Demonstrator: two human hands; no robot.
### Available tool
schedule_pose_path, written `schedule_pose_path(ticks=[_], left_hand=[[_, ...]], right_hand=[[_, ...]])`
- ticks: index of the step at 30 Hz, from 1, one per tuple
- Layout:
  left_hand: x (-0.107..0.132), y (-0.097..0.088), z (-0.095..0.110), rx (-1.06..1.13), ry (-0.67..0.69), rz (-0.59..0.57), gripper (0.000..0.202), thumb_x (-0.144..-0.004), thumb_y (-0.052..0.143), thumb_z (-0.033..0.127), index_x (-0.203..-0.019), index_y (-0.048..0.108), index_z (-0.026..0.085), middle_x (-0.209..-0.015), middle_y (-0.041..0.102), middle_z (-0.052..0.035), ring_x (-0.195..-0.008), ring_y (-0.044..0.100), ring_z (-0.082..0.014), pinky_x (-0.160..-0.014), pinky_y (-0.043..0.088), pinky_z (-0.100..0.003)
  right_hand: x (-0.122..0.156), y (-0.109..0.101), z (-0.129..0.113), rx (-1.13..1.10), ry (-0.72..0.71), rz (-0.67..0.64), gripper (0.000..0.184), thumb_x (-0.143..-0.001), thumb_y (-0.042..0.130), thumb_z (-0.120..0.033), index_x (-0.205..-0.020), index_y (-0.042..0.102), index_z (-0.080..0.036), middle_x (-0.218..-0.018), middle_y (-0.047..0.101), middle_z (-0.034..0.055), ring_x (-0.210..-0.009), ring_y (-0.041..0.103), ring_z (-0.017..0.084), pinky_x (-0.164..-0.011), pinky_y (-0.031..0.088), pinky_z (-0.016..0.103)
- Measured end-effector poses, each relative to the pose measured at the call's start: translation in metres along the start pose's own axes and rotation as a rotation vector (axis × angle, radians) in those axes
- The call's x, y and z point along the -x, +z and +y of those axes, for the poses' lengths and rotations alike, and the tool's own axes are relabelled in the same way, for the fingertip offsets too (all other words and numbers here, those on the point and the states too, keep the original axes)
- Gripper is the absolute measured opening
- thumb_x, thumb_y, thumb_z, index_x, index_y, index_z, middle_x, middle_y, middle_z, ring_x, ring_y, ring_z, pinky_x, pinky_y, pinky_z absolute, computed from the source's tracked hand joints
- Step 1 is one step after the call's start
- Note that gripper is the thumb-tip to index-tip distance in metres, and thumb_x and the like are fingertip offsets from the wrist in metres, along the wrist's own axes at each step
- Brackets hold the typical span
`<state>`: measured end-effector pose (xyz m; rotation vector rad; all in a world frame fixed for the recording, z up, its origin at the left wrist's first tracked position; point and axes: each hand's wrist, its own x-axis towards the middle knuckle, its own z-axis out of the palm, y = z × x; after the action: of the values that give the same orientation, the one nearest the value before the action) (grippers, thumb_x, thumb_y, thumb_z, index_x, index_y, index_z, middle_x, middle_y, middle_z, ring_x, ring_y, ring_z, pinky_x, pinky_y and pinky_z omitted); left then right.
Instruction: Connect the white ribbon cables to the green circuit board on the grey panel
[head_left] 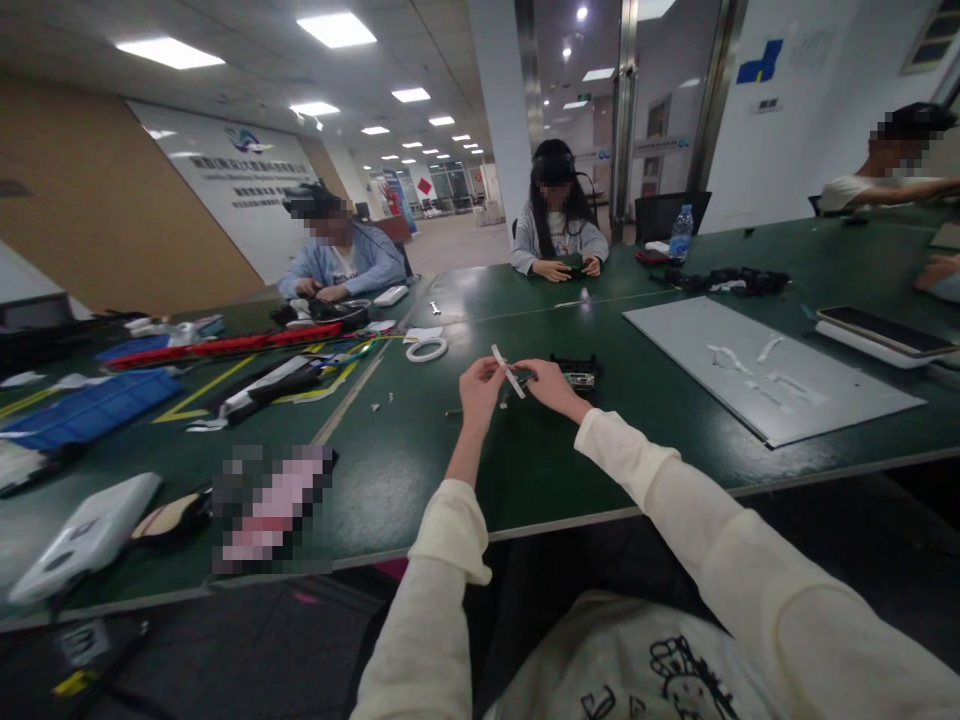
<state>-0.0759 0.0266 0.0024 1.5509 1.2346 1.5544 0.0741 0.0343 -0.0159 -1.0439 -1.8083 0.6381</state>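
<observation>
Over the table's near middle, my left hand (pixel 481 390) pinches a narrow white strip (pixel 508 371) that looks like tape, held at a slant. My right hand (pixel 553 388) meets it from the right, its thumb and fingers closed beside the strip; what they grip is too small to make out. Just behind my right hand lies a black device with a frame (pixel 579 372), partly covered by that hand. A white roll of tape (pixel 426 349) lies flat beyond my left hand. Small white scraps (pixel 376 407) are on the table to the left.
On the right, a grey board (pixel 757 375) bears several white strips, near a phone (pixel 885 328). A blue tray (pixel 97 405), a white case (pixel 86 535) and tools fill the left. Two people (pixel 341 250) (pixel 559 225) sit across the green table (pixel 420 480); another person (pixel 892 165) is at right.
</observation>
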Motion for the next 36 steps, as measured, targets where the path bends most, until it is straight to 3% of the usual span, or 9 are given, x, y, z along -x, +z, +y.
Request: schedule_pose_path(ticks=[3,5,10,13,19,23,26,31,36], left_hand=[[-0.003,0.005,-0.001,0.004,0.007,0.03,0.021,-0.07,0.069,0.028,-0.086,0.067,0.014,-0.081,0.072,-0.0049,-0.073,0.068,-0.0159,-0.072,0.056,-0.029],[-0.007,0.009,-0.001,-0.008,0.018,0.051,0.021,-0.07,0.069,0.028,-0.085,0.067,0.015,-0.08,0.073,-0.005,-0.072,0.068,-0.0159,-0.07,0.055,-0.028],[-0.013,0.013,-0.006,-0.138,0.03,0.054,0.018,-0.073,0.066,0.028,-0.085,0.068,0.015,-0.079,0.073,-0.0049,-0.071,0.068,-0.0161,-0.068,0.053,-0.026],[-0.014,0.009,-0.01,-0.241,0.056,0.026,0.018,-0.077,0.061,0.03,-0.087,0.068,0.016,-0.083,0.074,-0.0053,-0.077,0.069,-0.0174,-0.073,0.053,-0.027],[-0.005,-0.001,-0.015,-0.674,-0.003,-0.114,0.038,-0.085,0.058,0.032,-0.119,0.057,0.015,-0.099,0.071,-0.009,-0.092,0.066,-0.019,-0.085,0.049,-0.03],[0.001,0.002,-0.014,-1.069,0.042,-0.271,0.03,-0.081,0.064,0.039,-0.102,0.063,0.017,-0.11,0.063,-0.0128,-0.105,0.059,-0.0256,-0.088,0.047,-0.034],[0.002,0.006,-0.011,-1.19,0.067,-0.328,0.018,-0.087,0.057,0.031,-0.094,0.062,0.016,-0.11,0.061,-0.0144,-0.104,0.059,-0.0262,-0.085,0.047,-0.034],[-0.009,0.006,-0.009,-1.125,0.049,-0.379,0.018,-0.092,0.045,0.02,-0.105,0.056,0.013,-0.099,0.066,-0.0147,-0.092,0.064,-0.0223,-0.078,0.047,-0.031],[-0.029,0.0,-0.016,-0.725,-0.321,-0.523,0.011,-0.086,0.051,0.019,-0.089,0.06,0.013,-0.072,0.067,-0.0049,-0.058,0.06,-0.0125,-0.055,0.042,-0.021]], right_hand=[[-0.002,-0.004,-0.002,-0.355,0.297,0.075,0.026,-0.086,0.048,-0.013,-0.099,0.069,-0.017,-0.095,0.072,0.006,-0.084,0.068,0.014,-0.08,0.054,0.029],[-0.001,-0.003,-0.008,-0.5,0.401,0.043,0.019,-0.088,0.054,-0.025,-0.092,0.07,-0.017,-0.089,0.072,0.0055,-0.075,0.068,0.014,-0.068,0.055,0.025],[0.01,-0.001,-0.028,-0.605,0.464,-0.016,0.018,-0.088,0.06,-0.029,-0.08,0.068,-0.015,-0.075,0.07,0.0042,-0.065,0.066,0.011,-0.054,0.049,0.017],[0.013,-0.001,-0.031,-0.576,0.506,0.032,0.016,-0.087,0.059,-0.02,-0.073,0.067,-0.014,-0.066,0.067,0.0024,-0.058,0.063,0.009,-0.048,0.042,0.014],[0.008,-0.009,-0.023,-0.687,0.5,0.231,0.014,-0.086,0.057,-0.018,-0.077,0.068,-0.014,-0.063,0.063,-0.0016,-0.054,0.058,0.005,-0.046,0.039,0.013],[0.007,-0.014,-0.021,-0.831,0.561,0.34,0.014,-0.088,0.055,-0.019,-0.079,0.065,-0.015,-0.063,0.061,-0.003,-0.053,0.058,0.004,-0.048,0.041,0.012],[0.008,-0.014,-0.024,-0.872,0.585,0.351,0.015,-0.09,0.053,-0.018,-0.08,0.063,-0.015,-0.066,0.064,-0.0014,-0.056,0.06,0.005,-0.048,0.041,0.012],[0.011,-0.011,-0.032,-0.874,0.553,0.328,0.015,-0.092,0.052,-0.018,-0.082,0.063,-0.015,-0.076,0.068,0.0015,-0.059,0.063,0.006,-0.048,0.043,0.012],[0.013,-0.007,-0.033,-0.903,0.565,0.267,0.015,-0.093,0.053,-0.017,-0.082,0.063,-0.015,-0.075,0.067,0.0018,-0.06,0.063,0.005,-0.052,0.046,0.012]])
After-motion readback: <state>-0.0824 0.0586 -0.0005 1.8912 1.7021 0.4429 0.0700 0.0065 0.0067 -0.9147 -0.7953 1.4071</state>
